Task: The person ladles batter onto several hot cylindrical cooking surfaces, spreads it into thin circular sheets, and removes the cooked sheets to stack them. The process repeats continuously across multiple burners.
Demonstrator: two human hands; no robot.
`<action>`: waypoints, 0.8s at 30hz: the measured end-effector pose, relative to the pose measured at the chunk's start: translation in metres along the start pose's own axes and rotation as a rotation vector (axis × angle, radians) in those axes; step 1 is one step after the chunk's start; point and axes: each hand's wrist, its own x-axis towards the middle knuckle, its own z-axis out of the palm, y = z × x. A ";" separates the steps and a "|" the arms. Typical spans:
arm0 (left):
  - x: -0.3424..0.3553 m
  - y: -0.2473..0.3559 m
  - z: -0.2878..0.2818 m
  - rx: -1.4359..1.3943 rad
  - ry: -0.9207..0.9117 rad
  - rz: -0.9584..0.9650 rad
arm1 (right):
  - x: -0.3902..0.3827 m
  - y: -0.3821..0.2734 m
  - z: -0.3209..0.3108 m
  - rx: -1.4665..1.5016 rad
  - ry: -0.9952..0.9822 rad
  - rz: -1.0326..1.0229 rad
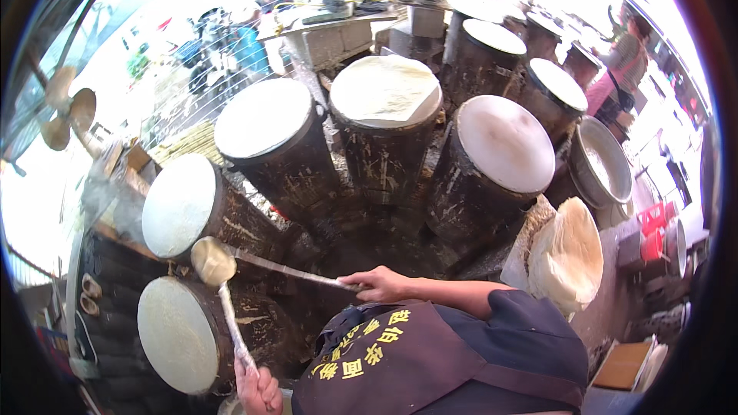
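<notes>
My left hand [260,390], low in the head view, is closed round the pale handle of a ladle [214,263]. The ladle's round bowl holds cream-coloured stuff and hangs over the gap between two dark drums at the left. My right hand [377,284], in front of my apron, grips a long thin stick [288,269]. Its far end meets the bowl; what shape that end has is hidden. Nearest the bowl are a drum with a pale round top [180,205] and a lower drum with a greyish top [178,336].
More drums curve round me, one bearing a thin pale sheet [384,88]. At right lie a stack of thin round sheets [567,252] and a metal basin [602,161]. A fan [69,107] stands at left. Another person [621,69] is at the far right.
</notes>
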 end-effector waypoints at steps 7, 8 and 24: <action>0.107 -0.011 0.083 -0.112 -0.319 -0.298 | -0.053 -0.002 -0.054 -0.101 0.567 -0.291; 0.122 -0.019 0.095 -0.121 -0.367 -0.350 | -0.050 -0.012 -0.066 -0.192 0.510 -0.380; 0.226 -0.085 0.217 0.170 -0.123 -0.470 | 0.086 0.129 -0.368 -1.135 0.915 -0.134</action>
